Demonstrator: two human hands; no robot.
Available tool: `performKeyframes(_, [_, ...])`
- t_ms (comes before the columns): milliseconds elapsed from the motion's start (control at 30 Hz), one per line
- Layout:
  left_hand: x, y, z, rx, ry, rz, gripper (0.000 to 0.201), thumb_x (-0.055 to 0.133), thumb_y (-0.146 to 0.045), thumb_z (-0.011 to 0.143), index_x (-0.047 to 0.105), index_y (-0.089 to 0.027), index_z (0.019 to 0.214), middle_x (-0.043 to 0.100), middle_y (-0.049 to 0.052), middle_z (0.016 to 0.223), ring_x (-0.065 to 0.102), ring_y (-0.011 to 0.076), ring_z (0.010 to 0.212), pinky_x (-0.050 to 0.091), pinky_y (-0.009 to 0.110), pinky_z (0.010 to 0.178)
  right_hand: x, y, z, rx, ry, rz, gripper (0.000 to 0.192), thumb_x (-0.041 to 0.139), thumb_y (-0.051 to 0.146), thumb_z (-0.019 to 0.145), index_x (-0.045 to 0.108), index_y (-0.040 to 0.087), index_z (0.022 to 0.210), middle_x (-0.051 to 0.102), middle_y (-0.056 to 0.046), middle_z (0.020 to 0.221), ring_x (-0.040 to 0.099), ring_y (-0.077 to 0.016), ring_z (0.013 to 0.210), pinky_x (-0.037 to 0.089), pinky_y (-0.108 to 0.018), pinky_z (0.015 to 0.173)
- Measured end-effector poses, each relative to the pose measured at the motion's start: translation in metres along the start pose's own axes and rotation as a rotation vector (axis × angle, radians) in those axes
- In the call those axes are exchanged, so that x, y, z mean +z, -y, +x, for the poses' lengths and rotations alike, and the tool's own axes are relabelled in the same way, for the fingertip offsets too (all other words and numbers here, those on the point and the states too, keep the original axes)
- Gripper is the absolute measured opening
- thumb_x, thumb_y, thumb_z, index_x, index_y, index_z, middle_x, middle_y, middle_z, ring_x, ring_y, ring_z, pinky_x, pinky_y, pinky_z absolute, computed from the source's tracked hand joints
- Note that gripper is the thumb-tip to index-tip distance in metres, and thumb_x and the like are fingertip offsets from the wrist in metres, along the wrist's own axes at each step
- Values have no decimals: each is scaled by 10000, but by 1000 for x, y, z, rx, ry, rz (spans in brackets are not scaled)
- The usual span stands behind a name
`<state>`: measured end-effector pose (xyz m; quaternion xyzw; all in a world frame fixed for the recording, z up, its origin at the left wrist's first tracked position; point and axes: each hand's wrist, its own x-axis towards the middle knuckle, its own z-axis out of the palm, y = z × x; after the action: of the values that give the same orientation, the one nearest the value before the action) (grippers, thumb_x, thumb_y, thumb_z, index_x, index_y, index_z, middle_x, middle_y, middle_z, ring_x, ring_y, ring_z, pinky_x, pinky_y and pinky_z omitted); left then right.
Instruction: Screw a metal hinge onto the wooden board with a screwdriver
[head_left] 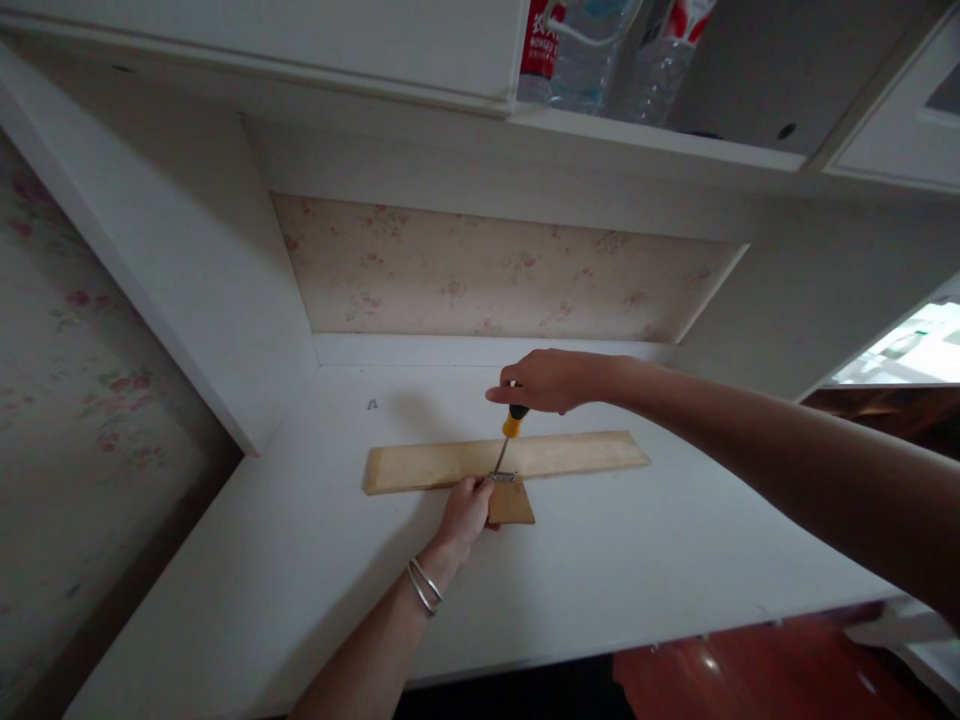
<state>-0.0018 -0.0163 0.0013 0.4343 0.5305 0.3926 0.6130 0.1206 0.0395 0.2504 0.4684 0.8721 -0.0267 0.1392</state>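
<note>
My right hand (541, 380) is wrapped round the black and yellow handle of a screwdriver (511, 426), which points down and slightly left. Its tip meets a small metal hinge (503, 477). The hinge lies where a small wooden block (513, 503) joins the near edge of a long pale wooden board (442, 463). My left hand (466, 515) pinches the left side of the small block close to the hinge; some of its fingers are hidden under the block. Two silver bangles (424, 586) circle the left wrist.
Board and block rest on a white desk surface (600, 570). A small bent metal piece (372, 404) lies behind the board at the left. White side panels (150, 230) and an overhead cabinet (300, 50) enclose the desk. Plastic bottles (585, 50) stand in the open shelf above.
</note>
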Motion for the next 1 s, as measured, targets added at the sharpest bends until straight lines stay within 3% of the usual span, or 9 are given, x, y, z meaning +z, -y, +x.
performKeyframes(100, [0, 0, 0, -6, 6, 4, 227, 512, -338, 792, 585, -128, 836, 615, 94, 861, 588, 187, 729, 441, 226, 438, 0, -2, 1, -96, -24, -14, 301, 459, 351, 839, 657, 168, 972, 676, -100, 941, 611, -194, 824, 416, -292, 709])
performKeyframes(200, [0, -1, -1, -4, 6, 1, 221, 510, -330, 788, 584, -127, 833, 615, 95, 853, 588, 187, 714, 439, 229, 430, 2, -3, 0, -210, -52, 43, 401, 597, 340, 735, 611, 182, 1104, 628, -99, 1109, 584, -199, 943, 422, -275, 763])
performKeyframes(300, [0, -2, -2, 15, 8, -3, 237, 500, -334, 794, 586, -123, 856, 612, 100, 865, 587, 186, 717, 437, 225, 423, 3, -4, -1, -110, -47, 0, 405, 491, 484, 811, 650, 172, 1014, 656, -116, 994, 600, -222, 864, 428, -317, 718])
performKeyframes(367, [0, -2, -2, 16, 16, -5, 247, 492, -336, 798, 586, -120, 870, 610, 103, 880, 587, 189, 733, 445, 225, 425, 4, -5, -1, -76, -60, -48, 380, 408, 438, 863, 671, 172, 938, 662, -114, 931, 605, -224, 826, 428, -333, 709])
performKeyframes(533, [0, -3, -3, 10, 33, 0, 250, 496, -327, 791, 597, -111, 865, 613, 115, 895, 593, 204, 775, 458, 223, 437, 6, -6, -1, -314, -117, 32, 308, 550, 252, 768, 635, 183, 1056, 588, -97, 1162, 581, -182, 966, 416, -276, 833])
performKeyframes(667, [0, -2, -2, 22, 32, -17, 277, 512, -351, 790, 612, -108, 875, 619, 116, 905, 594, 197, 774, 455, 211, 442, 6, -5, 0, -156, -140, -36, 361, 453, 461, 845, 654, 194, 981, 646, -94, 992, 597, -200, 827, 426, -310, 717])
performKeyframes(733, [0, -2, -1, 16, 24, -29, 275, 519, -353, 789, 616, -110, 872, 621, 115, 911, 594, 192, 777, 453, 204, 448, 5, -3, 0, -159, -124, -49, 326, 412, 392, 870, 659, 191, 940, 657, -89, 935, 593, -192, 813, 417, -302, 708])
performKeyframes(867, [0, -2, -2, 4, 14, -57, 269, 541, -358, 780, 618, -118, 872, 626, 109, 915, 589, 185, 777, 450, 199, 458, 3, -1, -1, -246, -111, 1, 284, 536, 324, 786, 642, 186, 1011, 641, -93, 1035, 585, -188, 890, 413, -277, 742])
performKeyframes(1000, [0, -3, -3, 10, 16, -75, 290, 562, -384, 770, 626, -119, 869, 633, 104, 905, 593, 184, 763, 458, 219, 470, 3, -1, 0, -89, -119, -47, 404, 394, 483, 864, 660, 178, 859, 662, -101, 865, 588, -196, 754, 400, -299, 652])
